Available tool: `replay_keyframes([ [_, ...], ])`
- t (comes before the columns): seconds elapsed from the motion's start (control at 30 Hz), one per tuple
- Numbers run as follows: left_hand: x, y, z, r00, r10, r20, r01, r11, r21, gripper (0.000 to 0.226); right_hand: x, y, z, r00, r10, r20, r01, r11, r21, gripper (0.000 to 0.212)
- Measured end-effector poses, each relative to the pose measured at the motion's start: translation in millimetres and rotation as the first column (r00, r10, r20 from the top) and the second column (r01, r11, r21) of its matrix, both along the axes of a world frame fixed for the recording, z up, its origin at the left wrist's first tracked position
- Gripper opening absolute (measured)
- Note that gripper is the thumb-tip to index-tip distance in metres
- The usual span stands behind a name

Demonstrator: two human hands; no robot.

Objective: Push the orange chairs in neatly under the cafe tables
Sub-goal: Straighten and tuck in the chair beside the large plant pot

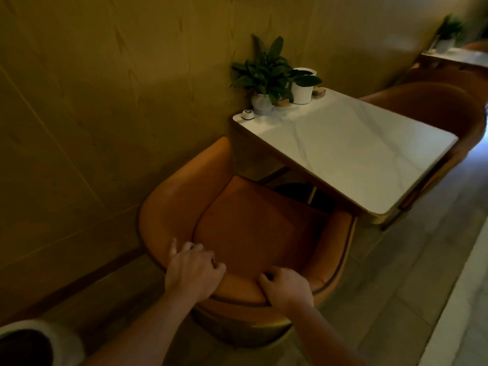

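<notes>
Gripping chair (250, 228) backrest with left hand (194, 270) and right hand (286, 286), fingers (208, 256) curled over rim. Close beside wall (105, 101), seat front tucked just under desk (356, 154) edge.

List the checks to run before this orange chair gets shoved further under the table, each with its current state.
1. Grip of the left hand on the back rim of the orange chair: fingers curled over it, ok.
2. Grip of the right hand on the rim: ok.
3. Chair tucked in: most of the seat lies clear of the table, not ok.
4. Chair arms clearing the table edge: cannot tell.
5. Whether the dark base under the table blocks the seat: cannot tell.
6. The potted plant and white pot sit at the wall end, away from the chair: ok.
</notes>
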State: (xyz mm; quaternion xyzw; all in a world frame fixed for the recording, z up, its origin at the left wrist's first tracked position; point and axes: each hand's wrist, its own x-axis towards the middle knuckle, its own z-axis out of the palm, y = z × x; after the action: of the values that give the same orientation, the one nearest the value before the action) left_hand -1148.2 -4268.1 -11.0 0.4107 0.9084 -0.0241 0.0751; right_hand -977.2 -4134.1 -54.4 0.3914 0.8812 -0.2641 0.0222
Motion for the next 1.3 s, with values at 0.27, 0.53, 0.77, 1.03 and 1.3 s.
replay_keyframes([
  [0.27, -25.5, 3.5, 1.7, 0.998, -0.055, 0.004, 0.056, 0.998, -0.03, 0.055, -23.3, -2.3, 9.5, 0.997, -0.057, 0.058, 0.062, 0.995, -0.078, 0.036],
  [0.53, -37.7, 17.2, 10.7, 0.996, -0.072, 0.059, 0.084, 0.967, -0.239, 0.062, -52.0, 7.2, 14.3, 0.976, -0.188, 0.11, 0.201, 0.972, -0.119, 0.027],
  [0.77, -40.5, 13.5, 16.2, 0.992, -0.069, 0.107, 0.08, 0.992, -0.096, 0.054, -45.5, 4.7, 15.6, 0.972, -0.227, 0.064, 0.233, 0.966, -0.109, 0.027],
  [1.03, -48.0, 14.7, 19.0, 0.973, -0.133, 0.189, 0.152, 0.984, -0.089, 0.062, -57.7, -1.3, 16.7, 0.939, -0.247, 0.241, 0.275, 0.957, -0.093, 0.035],
  [1.3, -81.2, 0.4, 12.6, 0.931, -0.235, 0.279, 0.221, 0.972, 0.079, 0.06, -81.5, -20.3, 8.6, 0.881, -0.377, 0.287, 0.398, 0.917, -0.017, 0.038],
])
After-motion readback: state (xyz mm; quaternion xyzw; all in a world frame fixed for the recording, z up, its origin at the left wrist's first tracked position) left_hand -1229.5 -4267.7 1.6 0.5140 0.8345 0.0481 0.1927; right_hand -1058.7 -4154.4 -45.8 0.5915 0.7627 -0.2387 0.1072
